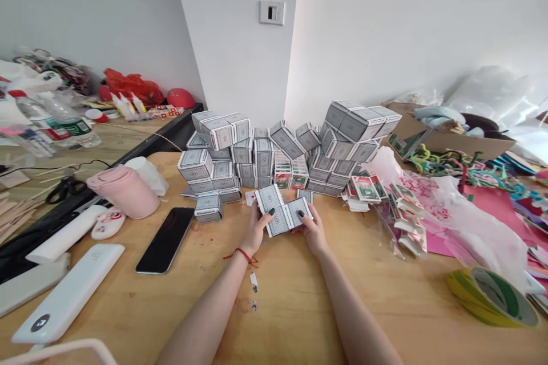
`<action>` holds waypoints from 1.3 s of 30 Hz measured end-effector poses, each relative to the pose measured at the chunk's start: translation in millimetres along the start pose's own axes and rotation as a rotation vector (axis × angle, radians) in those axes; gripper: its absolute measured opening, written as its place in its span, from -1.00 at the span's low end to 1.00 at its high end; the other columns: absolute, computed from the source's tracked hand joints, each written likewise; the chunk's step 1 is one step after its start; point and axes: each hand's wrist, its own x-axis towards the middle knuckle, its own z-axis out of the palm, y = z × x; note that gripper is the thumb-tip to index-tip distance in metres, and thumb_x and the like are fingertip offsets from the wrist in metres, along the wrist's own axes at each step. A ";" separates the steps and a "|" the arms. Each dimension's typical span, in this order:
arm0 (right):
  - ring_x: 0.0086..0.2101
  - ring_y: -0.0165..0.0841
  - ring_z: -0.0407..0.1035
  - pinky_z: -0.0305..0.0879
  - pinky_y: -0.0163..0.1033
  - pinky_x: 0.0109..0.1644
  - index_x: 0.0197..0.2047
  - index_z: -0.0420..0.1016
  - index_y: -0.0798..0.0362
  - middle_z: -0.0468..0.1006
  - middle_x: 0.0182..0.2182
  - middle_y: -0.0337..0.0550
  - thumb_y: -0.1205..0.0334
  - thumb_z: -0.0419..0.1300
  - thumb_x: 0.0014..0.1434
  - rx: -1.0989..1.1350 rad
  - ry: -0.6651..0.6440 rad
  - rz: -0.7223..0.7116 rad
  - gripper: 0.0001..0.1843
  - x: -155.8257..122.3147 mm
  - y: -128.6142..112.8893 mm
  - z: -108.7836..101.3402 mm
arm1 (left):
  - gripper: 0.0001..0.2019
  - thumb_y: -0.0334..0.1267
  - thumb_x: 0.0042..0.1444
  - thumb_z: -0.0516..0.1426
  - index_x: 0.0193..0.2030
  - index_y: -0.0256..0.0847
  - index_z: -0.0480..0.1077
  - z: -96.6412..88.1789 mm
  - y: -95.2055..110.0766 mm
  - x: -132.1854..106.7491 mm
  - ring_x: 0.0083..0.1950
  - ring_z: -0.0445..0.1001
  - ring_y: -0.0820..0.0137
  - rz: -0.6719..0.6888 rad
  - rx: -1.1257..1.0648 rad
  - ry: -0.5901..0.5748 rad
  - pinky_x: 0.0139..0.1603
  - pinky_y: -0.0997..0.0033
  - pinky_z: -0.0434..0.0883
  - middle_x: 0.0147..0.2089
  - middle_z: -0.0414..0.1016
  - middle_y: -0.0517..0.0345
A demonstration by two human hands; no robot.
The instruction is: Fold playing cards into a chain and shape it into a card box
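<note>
Just in front of a wall of stacked card decks, I hold a cluster of grey-patterned playing card decks [278, 221]. My left hand [253, 234] grips its left side, the thumb on the lower left deck. My right hand [314, 234] is closed on the right deck [298, 212], thumb on top; the fingers beneath are mostly hidden. These decks touch each other at an angle. Behind them rise the left stack of decks [209, 168] and the taller right stack [336, 168]. A single deck [208, 207] sits before the left stack, and a loose card [250, 198] lies near my left fingers.
On the left lie a black phone [166, 239], a white power bank [71, 291] and a pink cup [124, 191]. To the right are red-green card boxes [366, 189], crumpled plastic [454, 211] and a yellow tape roll [471, 296]. A cardboard box [479, 142] stands behind.
</note>
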 end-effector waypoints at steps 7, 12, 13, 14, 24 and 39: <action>-0.24 -0.27 0.35 0.33 -0.21 -0.26 0.00 0.31 -0.08 0.43 -0.14 -0.16 0.08 0.23 -0.10 0.092 0.053 -0.039 -0.47 1.0 1.6 -4.3 | -0.51 -0.23 -0.16 0.21 -0.02 -0.20 0.26 3.0 5.8 -1.5 -0.05 0.40 0.26 0.009 0.037 -0.039 0.00 0.23 0.30 -0.12 0.44 0.06; -0.18 -0.24 0.34 0.32 -0.18 -0.22 -0.05 0.36 -0.07 0.44 -0.12 -0.16 -0.01 0.16 -0.05 0.086 -0.005 -0.025 -0.53 3.3 -2.3 -6.6 | -0.40 -0.30 -0.35 0.27 -0.06 -0.23 0.25 -2.5 17.0 -4.5 -0.08 0.40 0.22 0.099 0.056 0.026 -0.07 0.22 0.34 -0.11 0.43 0.04; -0.21 -0.24 0.35 0.33 -0.17 -0.25 -0.07 0.38 -0.04 0.45 -0.14 -0.13 -0.03 0.15 -0.04 0.076 -0.025 -0.013 -0.54 4.1 -2.9 -6.1 | -0.40 -0.30 -0.37 0.27 -0.07 -0.24 0.25 -5.4 20.4 -5.4 -0.09 0.40 0.22 0.119 0.078 0.062 -0.09 0.23 0.35 -0.12 0.42 0.05; -0.26 -0.25 0.37 0.34 -0.15 -0.27 -0.10 0.40 -0.01 0.46 -0.17 -0.10 -0.06 0.14 -0.04 0.071 -0.043 0.000 -0.55 4.8 -3.4 -5.5 | -0.40 -0.31 -0.38 0.26 -0.07 -0.23 0.25 -9.0 24.1 -6.5 -0.10 0.40 0.23 0.137 0.110 0.097 -0.12 0.24 0.36 -0.14 0.42 0.07; -0.57 -0.40 0.33 0.29 -0.26 -0.47 -0.26 0.44 0.07 0.50 -0.45 -0.15 -0.02 0.23 -0.08 -0.040 0.067 0.024 -0.62 7.6 2.2 -5.0 | -0.34 -0.37 -0.41 0.25 -0.05 -0.20 0.14 -50.4 53.5 -19.1 -0.10 0.34 0.29 0.576 0.320 0.580 -0.06 0.27 0.30 -0.11 0.26 0.08; -0.57 -0.40 0.34 0.25 -0.28 -0.47 -0.24 0.42 0.10 0.50 -0.47 -0.15 -0.05 0.23 -0.09 -0.112 0.020 0.035 -0.57 6.3 0.6 -5.0 | -0.29 -0.29 -0.19 0.20 0.16 -0.18 0.04 -52.2 30.0 -16.2 0.18 0.17 0.15 0.487 0.562 0.355 0.14 0.16 0.18 0.12 0.14 -0.12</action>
